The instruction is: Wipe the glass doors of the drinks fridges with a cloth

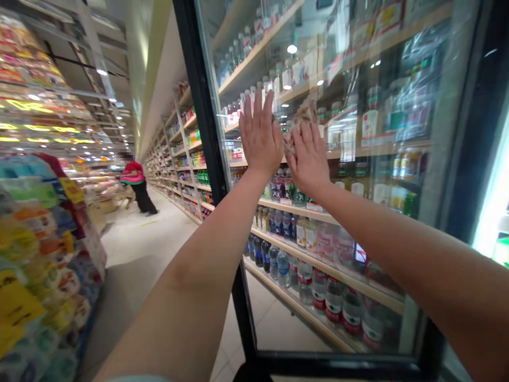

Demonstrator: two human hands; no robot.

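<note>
Both my arms reach up to a tall glass door [397, 223] in a black frame [207, 132]. My left hand [260, 135] lies flat on the glass with its fingers stretched upward and holds nothing. Just to its right, my right hand [308, 159] presses a crumpled, pale patterned cloth [303, 114] against the glass; the cloth sticks out above the fingertips. The two hands nearly touch at the thumbs. The glass shows shelves of bottles [310, 286], partly as reflection.
Long shelves of goods [186, 159] run down the aisle behind the door's left edge. A display of colourful packets [40, 254] stands close at the left. Farther down the pale floor [135, 244], a person in a pink top [135, 183] bends over.
</note>
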